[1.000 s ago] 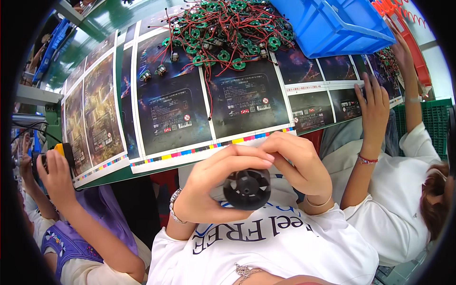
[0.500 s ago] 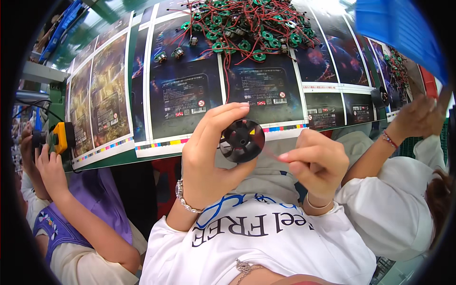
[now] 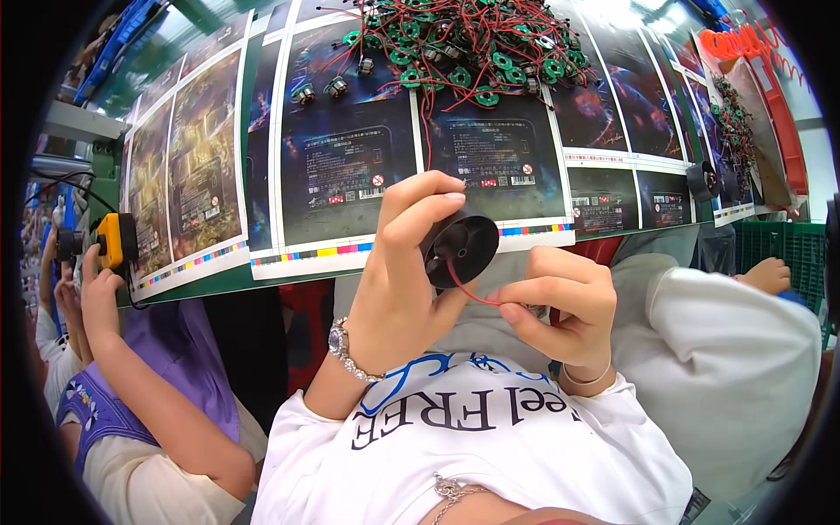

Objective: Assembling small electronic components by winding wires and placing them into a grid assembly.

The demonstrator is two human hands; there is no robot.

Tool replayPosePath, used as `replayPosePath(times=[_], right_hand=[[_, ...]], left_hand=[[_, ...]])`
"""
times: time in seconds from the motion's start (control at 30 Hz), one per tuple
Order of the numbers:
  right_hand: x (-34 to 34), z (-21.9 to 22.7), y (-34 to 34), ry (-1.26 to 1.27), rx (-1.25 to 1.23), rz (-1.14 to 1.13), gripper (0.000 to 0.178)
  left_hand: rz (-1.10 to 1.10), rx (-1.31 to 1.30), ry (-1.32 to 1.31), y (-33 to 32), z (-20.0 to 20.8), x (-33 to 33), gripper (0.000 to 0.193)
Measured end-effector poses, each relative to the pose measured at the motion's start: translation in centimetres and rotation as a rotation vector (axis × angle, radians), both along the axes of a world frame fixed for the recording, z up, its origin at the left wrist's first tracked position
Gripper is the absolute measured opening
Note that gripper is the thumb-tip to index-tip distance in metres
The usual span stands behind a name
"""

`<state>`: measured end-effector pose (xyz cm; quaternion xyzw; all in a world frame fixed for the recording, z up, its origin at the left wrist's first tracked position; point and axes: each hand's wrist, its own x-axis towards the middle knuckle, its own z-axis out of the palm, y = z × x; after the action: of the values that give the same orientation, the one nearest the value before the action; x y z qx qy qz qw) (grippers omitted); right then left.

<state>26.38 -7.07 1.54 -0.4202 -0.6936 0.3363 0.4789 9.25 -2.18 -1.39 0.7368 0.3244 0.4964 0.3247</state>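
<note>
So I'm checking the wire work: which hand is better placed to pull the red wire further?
Probably the right hand: it pinches the red wire, while the left hand grips the black round housing.

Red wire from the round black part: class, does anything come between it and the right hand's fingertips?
Nothing visible does. The right hand already pinches the red wire, while the left hand holds the round black part.

Large printed packaging sheets [image 3: 350, 166] cover the worktop [image 3: 219, 284], laid side by side from nine o'clock to three o'clock. Each is dark blue-black with starry artwork, a white margin and a strip of small colour squares along its near edge. The central sheets carry a black text panel with small red-and-white round symbols; the leftmost sheet [image 3: 197, 175] shows golden-brown artwork.
</note>
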Motion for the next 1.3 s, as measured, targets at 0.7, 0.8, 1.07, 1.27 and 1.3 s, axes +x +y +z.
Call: replayPosePath(times=[0.7,0.8,1.07,1.27,1.3], right_hand=[[-0.5,0.1,-0.1,-0.391,0.189,-0.207,0.026],[0.2,-0.2,-0.4,-0.397,0.207,-0.210,0.030],[0.5,0.2,-0.8,-0.304,0.181,-0.258,0.026],[0.7,-0.1,-0.6,-0.169,0.228,-0.206,0.027],[0.8,0.0,-0.7,-0.130,0.165,-0.179,0.030]], left_hand=[[0.027,0.120,0.333,-1.6,1.8,0.2,0.057],[0.063,0.114,0.308,-1.9,1.7,0.1,0.056],[0.136,0.263,0.279,-1.4,1.8,0.3,0.051],[0.149,0.283,0.239,-1.7,2.3,0.0,0.048],[0.132,0.265,0.214,-1.8,2.2,-0.1,0.048]])
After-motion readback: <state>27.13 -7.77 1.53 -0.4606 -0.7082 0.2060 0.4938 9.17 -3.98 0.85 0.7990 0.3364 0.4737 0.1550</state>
